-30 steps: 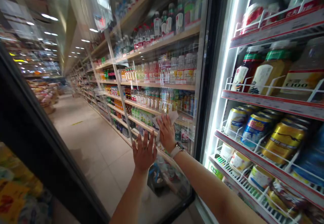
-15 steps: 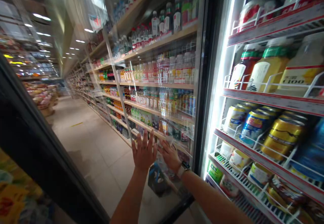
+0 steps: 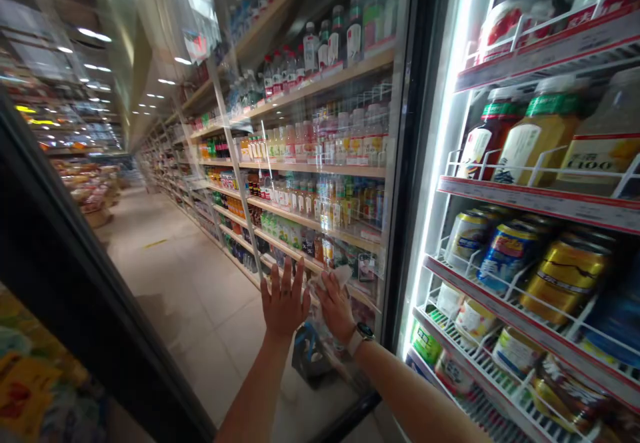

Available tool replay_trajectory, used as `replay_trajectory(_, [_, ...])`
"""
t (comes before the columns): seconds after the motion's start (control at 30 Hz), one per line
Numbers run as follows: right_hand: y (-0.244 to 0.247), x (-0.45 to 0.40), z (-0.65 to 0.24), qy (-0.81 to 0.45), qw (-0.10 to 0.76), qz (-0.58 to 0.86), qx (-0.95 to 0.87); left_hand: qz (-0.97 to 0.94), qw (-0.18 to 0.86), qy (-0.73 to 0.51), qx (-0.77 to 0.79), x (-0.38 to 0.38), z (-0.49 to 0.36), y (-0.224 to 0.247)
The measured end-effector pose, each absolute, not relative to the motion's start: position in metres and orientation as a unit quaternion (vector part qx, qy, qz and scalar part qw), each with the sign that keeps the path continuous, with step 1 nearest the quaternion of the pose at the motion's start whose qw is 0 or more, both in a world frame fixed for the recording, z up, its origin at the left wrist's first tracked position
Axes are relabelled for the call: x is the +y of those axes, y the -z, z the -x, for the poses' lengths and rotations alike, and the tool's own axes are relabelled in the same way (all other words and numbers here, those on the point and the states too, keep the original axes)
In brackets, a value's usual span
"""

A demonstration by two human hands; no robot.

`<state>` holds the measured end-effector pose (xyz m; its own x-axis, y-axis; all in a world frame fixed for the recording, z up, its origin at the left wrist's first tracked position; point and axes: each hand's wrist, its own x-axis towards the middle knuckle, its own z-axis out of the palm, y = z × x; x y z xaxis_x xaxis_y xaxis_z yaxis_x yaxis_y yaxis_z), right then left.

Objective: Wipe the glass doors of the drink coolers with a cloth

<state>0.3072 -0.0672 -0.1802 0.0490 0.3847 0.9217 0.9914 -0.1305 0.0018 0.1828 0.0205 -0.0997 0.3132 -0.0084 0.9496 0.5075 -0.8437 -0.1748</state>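
Observation:
My left hand rests flat against the glass of an open cooler door, fingers spread and holding nothing. Beside it my right hand presses a crumpled white cloth to the same pane, with a wristwatch on that wrist. Part of the cloth is hidden under my fingers. The door's black frame runs diagonally down the left side of the view.
To the right, lit white wire racks hold cans and bottled drinks. Long shelves of bottled drinks line the aisle seen through the glass, above a tiled floor. Colourful packages show at the lower left.
Compared with a second ago, my right hand and the cloth sit lower on the glass. My left hand has stayed in place.

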Motion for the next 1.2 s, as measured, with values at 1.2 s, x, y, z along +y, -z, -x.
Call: replay_trajectory(1.2, [0.130, -0.068, -0.319, 0.369, 0.409, 0.636, -0.539, 0.760, 0.267, 0.569, -0.165, 0.015, -0.182, 0.095])
